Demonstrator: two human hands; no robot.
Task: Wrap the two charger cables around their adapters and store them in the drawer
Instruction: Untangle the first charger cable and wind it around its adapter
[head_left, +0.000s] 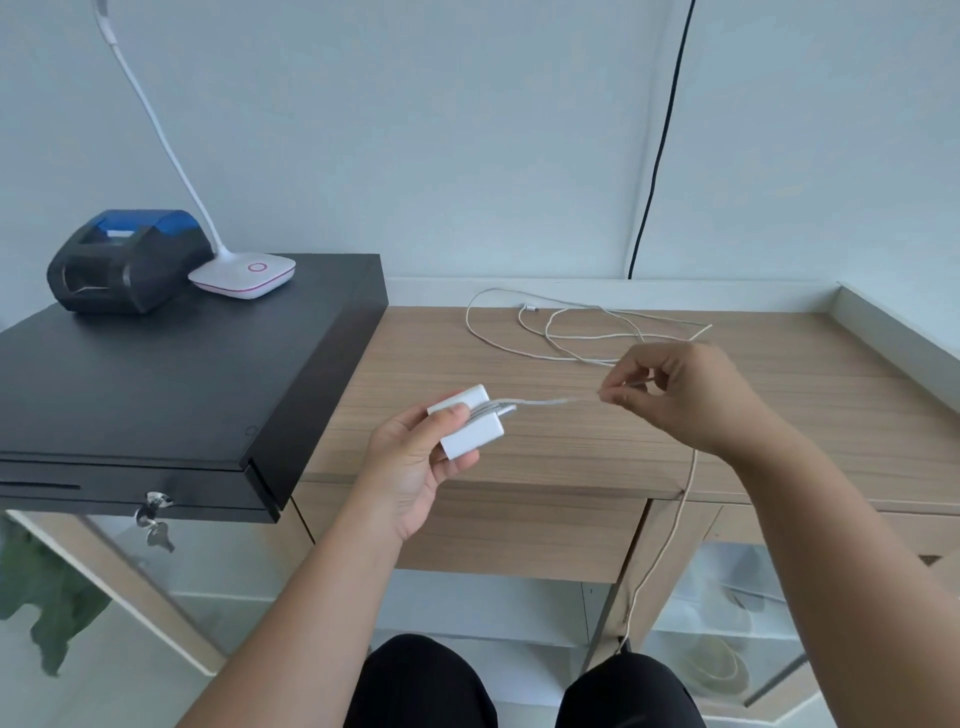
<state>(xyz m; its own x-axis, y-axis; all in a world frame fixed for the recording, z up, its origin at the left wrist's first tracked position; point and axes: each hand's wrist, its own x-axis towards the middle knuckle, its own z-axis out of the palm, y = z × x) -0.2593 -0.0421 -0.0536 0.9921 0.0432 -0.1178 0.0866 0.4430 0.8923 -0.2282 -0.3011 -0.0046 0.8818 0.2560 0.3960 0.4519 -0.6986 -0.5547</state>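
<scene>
Left hand (415, 457): bare, showing no ring, no glove and no watch; short, unpainted nail showing on the thumb.
Right hand (685, 395): bare as well, wearing nothing on the fingers or at the wrist; nails short and plain where they are showing.
Left forearm (311, 613): bare, no sleeve reaching into view anywhere along its length.
Right forearm (841, 551): bare too, showing no sleeve, band or strap.
Trousers (431, 680): the person is wearing plain black fabric over both legs, showing at the bottom edge as two dark rounded knees, without pattern or visible seams.
</scene>
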